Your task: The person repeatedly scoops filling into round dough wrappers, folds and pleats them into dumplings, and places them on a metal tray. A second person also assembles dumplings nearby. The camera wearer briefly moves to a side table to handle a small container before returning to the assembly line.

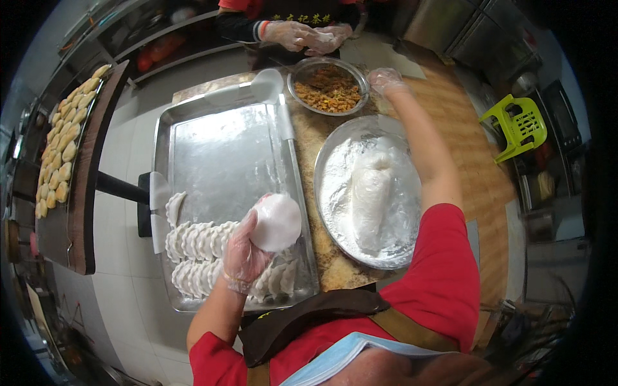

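My left hand (245,251), in a clear plastic glove, holds a round white dough wrapper (276,223) above the metal tray (222,159). Rows of pleated white dumplings (203,241) lie in the near part of that tray, partly hidden by my hand. Gloved as well, my right hand (387,81) is at the right rim of a metal bowl (294,91) of chopped brown-orange filling (328,89); what its curled fingers grip is unclear. Nearer to me, a plastic-wrapped lump of white dough (372,198) rests in a wide round pan (324,212) dusted with white flour.
Across the table, a person's gloved hands (309,37) hold a small white piece. Baked pastries (63,140) cover a rack on a dark board (99,159) at left. A white round piece (267,85) overlaps the tray's far rim. At right stands a green plastic stool (519,125).
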`<state>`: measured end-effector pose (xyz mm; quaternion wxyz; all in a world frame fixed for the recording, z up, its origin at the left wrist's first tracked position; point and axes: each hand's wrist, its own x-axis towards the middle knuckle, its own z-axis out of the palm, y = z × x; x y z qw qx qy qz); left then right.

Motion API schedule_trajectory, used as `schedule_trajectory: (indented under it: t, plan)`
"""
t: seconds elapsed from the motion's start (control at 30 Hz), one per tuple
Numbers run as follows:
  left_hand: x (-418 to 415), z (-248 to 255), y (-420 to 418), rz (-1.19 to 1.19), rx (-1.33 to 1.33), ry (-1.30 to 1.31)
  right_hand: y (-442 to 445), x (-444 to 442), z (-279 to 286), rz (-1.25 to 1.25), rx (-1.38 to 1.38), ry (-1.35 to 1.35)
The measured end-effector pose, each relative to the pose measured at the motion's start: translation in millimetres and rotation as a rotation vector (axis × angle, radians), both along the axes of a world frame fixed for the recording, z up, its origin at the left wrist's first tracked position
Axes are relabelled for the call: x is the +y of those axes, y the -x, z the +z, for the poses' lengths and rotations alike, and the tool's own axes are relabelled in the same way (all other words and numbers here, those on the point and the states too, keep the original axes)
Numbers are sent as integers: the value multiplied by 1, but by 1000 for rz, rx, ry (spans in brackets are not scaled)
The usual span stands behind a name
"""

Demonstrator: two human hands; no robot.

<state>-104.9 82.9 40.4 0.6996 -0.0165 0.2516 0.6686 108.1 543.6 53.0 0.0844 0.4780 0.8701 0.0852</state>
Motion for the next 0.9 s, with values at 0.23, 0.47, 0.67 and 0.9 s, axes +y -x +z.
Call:
schedule_trajectory:
  t: [0.23, 0.47, 0.67, 0.9]
  plan:
    - [78, -6, -5, 10, 47, -42, -21, -15, -7, -171, 332, 275]
    - [149, -18, -14, 14, 45, -137, -24, -14, -24, -64, 488, 321]
    - [201, -25, -18, 75, -58, -145, -19, -32, -14, -125, 527, 319]
    - [252, -37, -26, 86, -150, -137, -19, -38, -7, -106, 605, 352]
